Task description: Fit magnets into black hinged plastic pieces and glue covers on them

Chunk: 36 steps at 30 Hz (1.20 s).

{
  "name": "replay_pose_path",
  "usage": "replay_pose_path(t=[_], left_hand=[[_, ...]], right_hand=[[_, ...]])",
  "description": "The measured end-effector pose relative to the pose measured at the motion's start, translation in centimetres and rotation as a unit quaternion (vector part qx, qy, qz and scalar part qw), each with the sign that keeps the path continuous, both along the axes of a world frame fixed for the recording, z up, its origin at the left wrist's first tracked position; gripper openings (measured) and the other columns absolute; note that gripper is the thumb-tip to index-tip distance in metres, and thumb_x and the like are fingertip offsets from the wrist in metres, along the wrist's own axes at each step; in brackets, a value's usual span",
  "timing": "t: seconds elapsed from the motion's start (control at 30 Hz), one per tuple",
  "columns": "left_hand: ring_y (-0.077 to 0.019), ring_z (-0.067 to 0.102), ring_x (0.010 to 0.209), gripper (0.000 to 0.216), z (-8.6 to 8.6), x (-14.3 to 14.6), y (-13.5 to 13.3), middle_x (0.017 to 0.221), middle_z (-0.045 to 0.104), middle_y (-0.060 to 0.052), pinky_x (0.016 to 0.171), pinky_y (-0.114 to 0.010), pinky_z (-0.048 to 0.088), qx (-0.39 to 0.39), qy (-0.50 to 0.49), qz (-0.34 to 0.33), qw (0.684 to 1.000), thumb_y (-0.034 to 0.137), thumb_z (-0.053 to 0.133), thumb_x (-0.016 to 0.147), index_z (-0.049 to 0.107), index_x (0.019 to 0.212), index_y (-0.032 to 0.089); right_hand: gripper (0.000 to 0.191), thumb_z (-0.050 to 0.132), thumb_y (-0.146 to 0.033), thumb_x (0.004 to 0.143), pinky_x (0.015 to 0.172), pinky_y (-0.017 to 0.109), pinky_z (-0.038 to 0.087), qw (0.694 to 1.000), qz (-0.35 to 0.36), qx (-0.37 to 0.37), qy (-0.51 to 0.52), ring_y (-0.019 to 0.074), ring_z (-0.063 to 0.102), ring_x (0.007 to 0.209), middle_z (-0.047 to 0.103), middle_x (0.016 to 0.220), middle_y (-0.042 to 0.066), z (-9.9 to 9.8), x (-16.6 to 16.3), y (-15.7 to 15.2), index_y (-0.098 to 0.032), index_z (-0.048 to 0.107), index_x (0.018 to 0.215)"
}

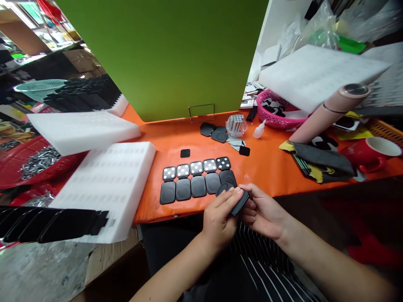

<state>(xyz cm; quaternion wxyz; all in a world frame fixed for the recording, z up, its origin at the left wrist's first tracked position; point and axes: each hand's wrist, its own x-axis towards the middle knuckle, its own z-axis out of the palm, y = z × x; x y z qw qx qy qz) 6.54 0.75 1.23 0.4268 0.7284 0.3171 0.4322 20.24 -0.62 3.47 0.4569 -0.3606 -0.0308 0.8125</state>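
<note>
My left hand (220,216) is closed on a black hinged pad (241,203), its fingers lying across the top. The pad has rounded corners, and one flap with a round mark points toward the table. My right hand (264,212) grips the same pad from the right, with the thumb at its upper edge. Just beyond my hands, several similar black hinged pads (198,186) lie unfolded in a row. Their smaller upper flaps (196,167) carry light round dots. A small black square (185,153) lies behind the row, and another black square (244,151) lies to the right.
On the orange table (163,136) stand a green panel (176,58), a bundle of metal pins (236,126) and a small white bottle (259,130). White foam trays (103,180) flank the left side. A pink flask (330,111) and red mug (373,153) are at right.
</note>
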Motion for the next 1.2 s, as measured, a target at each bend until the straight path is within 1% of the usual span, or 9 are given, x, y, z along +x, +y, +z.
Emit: replay_pose_path(t=[0.1, 0.2, 0.27, 0.37, 0.53, 0.67, 0.8, 1.0, 1.2], left_hand=[[-0.0180, 0.058, 0.093, 0.024, 0.0, 1.6, 1.8, 0.100, 0.064, -0.006, 0.082, -0.031, 0.046, -0.176, -0.077, 0.036, 0.981, 0.024, 0.050, 0.084, 0.060, 0.104, 0.019], [-0.0154, 0.060, 0.077, 0.025, -0.2, 3.4, 4.0, 0.086, 0.065, -0.005, 0.069, -0.026, 0.047, -0.344, -0.165, 0.046, 0.923, 0.035, 0.056, 0.079, 0.059, 0.092, 0.014], [-0.0133, 0.059, 0.067, 0.029, -0.6, 4.7, 5.4, 0.080, 0.064, -0.003, 0.062, -0.024, 0.047, -0.405, -0.216, 0.014, 0.888, 0.039, 0.060, 0.075, 0.058, 0.089, 0.014], [-0.0133, 0.060, 0.066, 0.034, -1.5, 6.6, 7.2, 0.079, 0.063, -0.004, 0.062, -0.025, 0.047, -0.420, -0.229, -0.013, 0.878, 0.043, 0.059, 0.074, 0.056, 0.092, 0.014], [-0.0232, 0.057, 0.099, 0.042, -3.3, 7.5, 8.9, 0.108, 0.059, -0.013, 0.085, -0.036, 0.043, -0.369, -0.163, 0.012, 0.915, 0.036, 0.062, 0.071, 0.055, 0.106, 0.013], [-0.0249, 0.028, 0.128, 0.056, -4.4, 6.2, 7.7, 0.138, 0.034, -0.010, 0.105, -0.044, 0.021, -0.091, 0.092, 0.008, 0.992, 0.028, 0.057, 0.075, 0.039, 0.127, 0.020], [-0.0286, 0.020, 0.131, 0.064, -5.2, 5.7, 6.2, 0.143, 0.025, -0.006, 0.104, -0.052, 0.017, 0.142, 0.368, -0.067, 0.916, 0.045, 0.052, 0.078, 0.029, 0.134, 0.024], [-0.0270, 0.020, 0.130, 0.066, -6.2, 5.9, 6.1, 0.143, 0.025, -0.005, 0.105, -0.051, 0.015, 0.189, 0.423, -0.051, 0.885, 0.056, 0.038, 0.080, 0.028, 0.135, 0.021], [-0.0234, 0.018, 0.131, 0.065, -6.4, 5.7, 6.1, 0.143, 0.026, -0.001, 0.106, -0.050, 0.014, 0.189, 0.428, -0.046, 0.883, 0.058, 0.034, 0.081, 0.026, 0.136, 0.023]], right_hand=[[0.028, 0.058, -0.041, 0.076, 0.040, 0.017, 0.026, 0.974, -0.026, 0.107, -0.196, 0.0062, 0.027, 0.043, 0.031, 0.050, -0.007, -0.8, 1.9, 0.1, -0.018, 0.047, 0.066], [0.025, 0.064, -0.040, 0.072, 0.054, 0.021, 0.037, 0.868, -0.003, 0.198, -0.455, 0.0099, 0.044, 0.058, 0.048, 0.065, -0.003, -2.2, 4.1, 0.4, -0.018, 0.053, 0.075], [0.025, 0.062, -0.042, 0.074, 0.062, 0.025, 0.039, 0.804, 0.020, 0.207, -0.557, 0.0134, 0.049, 0.065, 0.053, 0.071, -0.001, -3.2, 5.5, 0.6, -0.018, 0.055, 0.078], [0.029, 0.057, -0.046, 0.076, 0.066, 0.028, 0.040, 0.761, 0.027, 0.198, -0.618, 0.0165, 0.052, 0.070, 0.056, 0.074, 0.001, -4.4, 7.3, 1.3, -0.017, 0.056, 0.082], [0.035, 0.049, -0.050, 0.079, 0.059, 0.026, 0.039, 0.750, 0.037, 0.192, -0.631, 0.0161, 0.051, 0.064, 0.057, 0.068, 0.001, -6.1, 9.5, 2.9, -0.016, 0.058, 0.075], [0.037, 0.041, -0.048, 0.081, 0.052, 0.025, 0.036, 0.681, 0.072, 0.172, -0.708, 0.0167, 0.052, 0.060, 0.059, 0.065, 0.002, -7.9, 10.1, 4.5, -0.016, 0.057, 0.070], [0.033, 0.047, -0.045, 0.078, 0.051, 0.025, 0.032, 0.629, 0.123, 0.161, -0.750, 0.0177, 0.052, 0.059, 0.059, 0.061, 0.003, -8.6, 9.8, 5.2, -0.018, 0.054, 0.061], [0.031, 0.038, -0.043, 0.086, 0.057, 0.028, 0.035, 0.469, 0.115, 0.188, -0.855, 0.0216, 0.057, 0.067, 0.062, 0.071, 0.006, -7.2, 10.1, 6.0, -0.022, 0.058, 0.077], [0.031, 0.039, -0.029, 0.088, 0.093, 0.039, 0.036, 0.405, 0.114, 0.372, -0.827, 0.0231, 0.048, 0.111, 0.056, 0.118, 0.009, -8.6, 11.9, 9.3, -0.019, 0.054, 0.114]])
